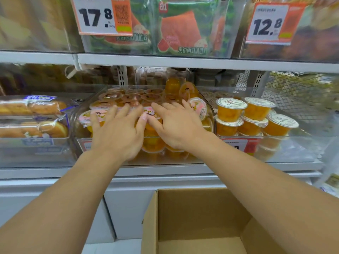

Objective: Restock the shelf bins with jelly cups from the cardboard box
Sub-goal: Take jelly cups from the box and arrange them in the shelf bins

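I have both hands flat over the middle clear bin [211, 110], and I judge the step in hand is settling the jelly cups [128, 99] so they sit level and make room. To do it well I would press lightly with spread palms, nudge the cups toward the back wall, and right the one pink-lidded cup [199, 107] that stands tilted on its edge by the bin's right side, without denting the foil lids. My left hand [117, 132] lies with fingers straight and spread on the front-left cups, grasping nothing; my right hand [174, 123] lies the same way just beside it, fingers extended toward the tilted cup, also holding nothing. The thumbs nearly touch above the front row. The cups fill the bin beneath and ahead of both palms, heaped higher toward the back. The cardboard box [198, 217] sits below the shelf, under my right forearm, and the part I can see shows no cups. A neighbouring bin holds white-lidded orange cups [231, 110].
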